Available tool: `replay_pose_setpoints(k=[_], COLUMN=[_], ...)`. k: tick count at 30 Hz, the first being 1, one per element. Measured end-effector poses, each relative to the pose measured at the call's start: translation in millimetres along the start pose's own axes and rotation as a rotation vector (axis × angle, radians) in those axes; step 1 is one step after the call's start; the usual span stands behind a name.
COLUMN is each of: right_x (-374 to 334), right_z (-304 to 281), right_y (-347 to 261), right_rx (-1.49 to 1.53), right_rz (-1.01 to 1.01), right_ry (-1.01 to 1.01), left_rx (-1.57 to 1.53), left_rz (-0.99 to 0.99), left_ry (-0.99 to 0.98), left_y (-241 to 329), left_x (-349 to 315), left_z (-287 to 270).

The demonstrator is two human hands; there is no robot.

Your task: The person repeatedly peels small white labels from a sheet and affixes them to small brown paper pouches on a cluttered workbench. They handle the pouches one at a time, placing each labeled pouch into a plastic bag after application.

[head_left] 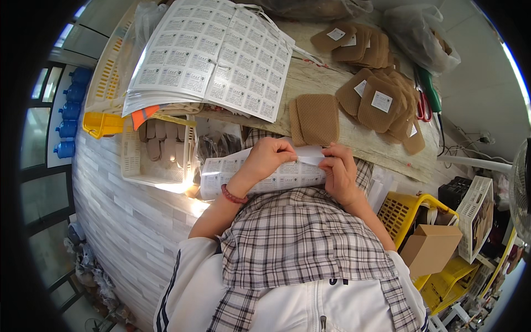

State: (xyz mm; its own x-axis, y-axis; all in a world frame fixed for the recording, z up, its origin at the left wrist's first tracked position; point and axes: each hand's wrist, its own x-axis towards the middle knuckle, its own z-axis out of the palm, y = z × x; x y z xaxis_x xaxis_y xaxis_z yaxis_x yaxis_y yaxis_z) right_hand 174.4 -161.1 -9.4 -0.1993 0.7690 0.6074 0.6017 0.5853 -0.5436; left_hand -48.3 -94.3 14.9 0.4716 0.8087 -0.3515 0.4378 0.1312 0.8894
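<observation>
Across my lap lies a sheet of printed labels (224, 174), partly curled. My left hand (266, 159) is closed in a pinch at its upper edge, a beaded band round the wrist. My right hand (340, 172) grips the same edge from the other side. Between the two hands the sheet's white backing (311, 155) shows, bent over. Just beyond, at the table's near edge, a couple of brown rounded mesh pads (318, 119) overlap, with no label visible on them. Farther right is a heap of similar pads (381, 102), several with a small white label.
A thick stack of label sheets (213, 55) overhangs the table (310, 77) at the left. Red-handled scissors (424, 105) and a green-handled tool (428, 88) lie at the right. A white basket (130, 160) stands below left; a yellow crate (395, 213) and cardboard box (431, 249) stand right.
</observation>
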Motion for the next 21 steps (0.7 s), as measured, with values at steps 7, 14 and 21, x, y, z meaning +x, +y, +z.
replay_pose_setpoints(k=[7,14,21], right_x=[14,59,64], right_z=[-18,1,29], right_y=[5,85,96], right_rx=[0.817,0.457,0.089], right_rz=[0.631,0.759,0.624], right_ry=[0.214,0.059,-0.049], left_rx=[0.219,0.582,0.561], left_rz=[0.002,0.626,0.610], left_ry=[0.124,0.215,0.185], left_y=[14,6,4], left_x=[11,34,41], left_z=[5,20,23])
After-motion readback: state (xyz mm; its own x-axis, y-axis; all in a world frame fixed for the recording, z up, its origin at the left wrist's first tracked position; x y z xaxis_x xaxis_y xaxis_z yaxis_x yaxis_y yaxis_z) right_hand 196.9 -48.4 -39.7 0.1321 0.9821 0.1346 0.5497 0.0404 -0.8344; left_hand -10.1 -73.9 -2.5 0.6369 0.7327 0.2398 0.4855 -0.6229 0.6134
